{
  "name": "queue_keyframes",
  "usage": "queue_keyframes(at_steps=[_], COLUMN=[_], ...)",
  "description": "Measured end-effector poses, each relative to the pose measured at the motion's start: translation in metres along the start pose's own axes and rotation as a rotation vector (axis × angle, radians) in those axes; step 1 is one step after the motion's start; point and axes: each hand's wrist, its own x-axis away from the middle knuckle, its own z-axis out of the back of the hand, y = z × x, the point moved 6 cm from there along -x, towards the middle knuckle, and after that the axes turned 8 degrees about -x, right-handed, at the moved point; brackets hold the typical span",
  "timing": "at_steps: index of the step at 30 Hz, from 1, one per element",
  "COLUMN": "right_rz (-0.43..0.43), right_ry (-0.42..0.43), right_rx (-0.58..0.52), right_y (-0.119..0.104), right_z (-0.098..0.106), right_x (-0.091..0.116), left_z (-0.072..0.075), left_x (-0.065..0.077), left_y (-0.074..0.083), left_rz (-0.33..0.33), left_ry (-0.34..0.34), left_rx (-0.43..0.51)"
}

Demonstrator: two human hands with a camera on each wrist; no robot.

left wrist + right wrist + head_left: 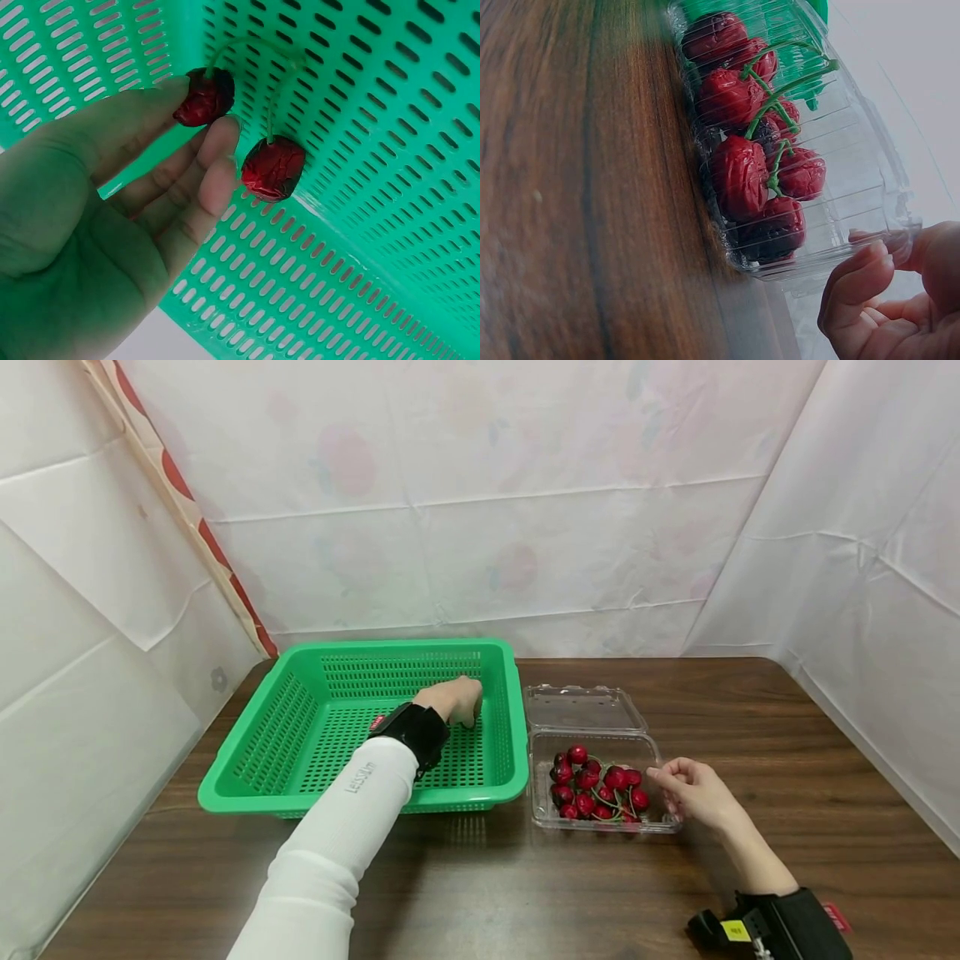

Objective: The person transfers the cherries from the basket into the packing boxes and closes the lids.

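Note:
Inside the green plastic basket [504,735], my left hand [453,697] is lowered near the right wall. Its thumb and fingers pinch a dark red cherry [206,97], as the left wrist view shows. A second cherry [274,169] hangs by a joined green stem beside the fingertips. My right hand [693,789] grips the right rim of a clear plastic clamshell box [847,142] between thumb and fingers. Several red cherries [588,781] with green stems lie in that box. Its hinged lid [577,708] is folded back behind it.
The basket and box stand side by side on a dark wooden table [480,893]. A white patterned curtain [480,510] closes off the back, with white sheets at both sides. Black straps [416,735] with cameras sit on both wrists.

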Motion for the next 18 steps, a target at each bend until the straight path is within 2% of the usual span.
queue_keyframes(at_steps=[4, 9, 18], right_rz=[0.002, 0.003, -0.006], right_ry=[0.001, -0.007, -0.010], right_rx=[0.003, 0.009, 0.016], right_y=[0.000, 0.000, 0.001], right_z=[0.000, 0.000, 0.001], right_x=[0.000, 0.000, -0.001], left_z=[0.002, 0.008, 0.017], left_x=[0.000, 0.001, 0.003], left_y=[0.000, 0.001, 0.011], left_rz=[0.001, 0.000, -0.013], left_ry=[0.016, 0.069, 0.119], left_rx=[-0.027, -0.040, -0.061])
